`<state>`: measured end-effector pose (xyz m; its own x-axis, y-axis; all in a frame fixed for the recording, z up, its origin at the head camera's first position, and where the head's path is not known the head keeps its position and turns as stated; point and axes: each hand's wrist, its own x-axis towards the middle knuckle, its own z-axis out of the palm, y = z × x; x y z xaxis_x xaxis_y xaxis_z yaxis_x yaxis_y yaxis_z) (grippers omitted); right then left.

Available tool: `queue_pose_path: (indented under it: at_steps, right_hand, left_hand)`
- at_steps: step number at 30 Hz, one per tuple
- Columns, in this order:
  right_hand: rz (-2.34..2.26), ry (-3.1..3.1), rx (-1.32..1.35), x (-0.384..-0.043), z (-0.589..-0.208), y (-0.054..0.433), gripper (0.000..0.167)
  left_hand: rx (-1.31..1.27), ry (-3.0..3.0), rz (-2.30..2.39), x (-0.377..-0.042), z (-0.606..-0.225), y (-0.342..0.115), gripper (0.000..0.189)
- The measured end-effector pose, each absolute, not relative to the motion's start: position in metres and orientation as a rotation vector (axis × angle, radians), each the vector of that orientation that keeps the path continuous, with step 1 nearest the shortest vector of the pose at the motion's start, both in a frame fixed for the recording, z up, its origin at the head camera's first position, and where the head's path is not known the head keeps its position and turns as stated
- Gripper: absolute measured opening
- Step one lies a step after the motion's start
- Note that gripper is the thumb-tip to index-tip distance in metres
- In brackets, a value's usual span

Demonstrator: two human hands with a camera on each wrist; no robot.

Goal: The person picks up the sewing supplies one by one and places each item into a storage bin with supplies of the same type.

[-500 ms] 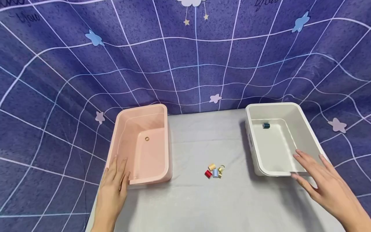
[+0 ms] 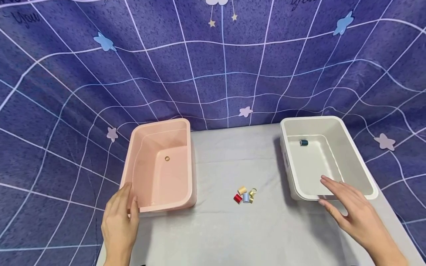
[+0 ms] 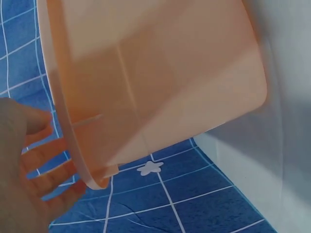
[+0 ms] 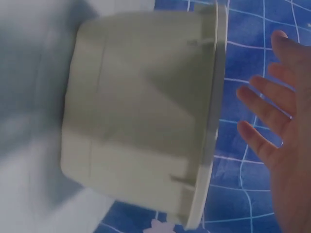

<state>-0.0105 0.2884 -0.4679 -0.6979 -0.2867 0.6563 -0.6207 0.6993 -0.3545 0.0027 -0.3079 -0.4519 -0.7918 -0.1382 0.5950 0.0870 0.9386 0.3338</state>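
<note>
My left hand (image 2: 119, 218) hovers at the near left corner of the pink basin (image 2: 191, 166), fingers loosely extended; in the left wrist view its fingertips lie close to the rim, and contact is unclear. Inside that basin lies a small gold ring (image 2: 167, 158). My right hand (image 2: 357, 216) is held over the near rim of the white basin (image 2: 288, 166), fingers spread and apart from the rim in the right wrist view. A dark teal thread spool (image 2: 303, 142) lies in it. Between the basins sit a red spool (image 2: 237, 198), a light blue spool (image 2: 246, 197), a tan spool (image 2: 242, 190) and gold rings (image 2: 253, 191).
Both basins stand on a pale cloth-covered table (image 2: 216, 232), one at each side. A blue gridded curtain (image 2: 213, 62) with stars hangs behind and around the table.
My left hand has shifted left, back from over the pink basin's inside. The right hand has moved left along the white basin's near rim. The spools and rings lie as before.
</note>
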Motion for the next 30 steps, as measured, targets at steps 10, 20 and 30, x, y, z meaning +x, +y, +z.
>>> queue_pose_path:
  at_steps: [10,20,30]
  right_hand:
    - [0.876,-2.236,0.686,-0.016,-0.474,0.260,0.062]
    - [1.029,-2.129,0.681,-0.011,-0.476,0.229,0.055]
    - [1.185,-2.095,0.768,-0.008,-0.487,0.211,0.049]
  left_hand:
    - [0.192,-2.449,-0.484,-0.002,-0.461,-0.313,0.044]
    - [0.365,-2.442,-0.719,-0.004,-0.462,-0.314,0.044]
    - [0.555,-2.340,-0.969,-0.003,-0.456,-0.319,0.043]
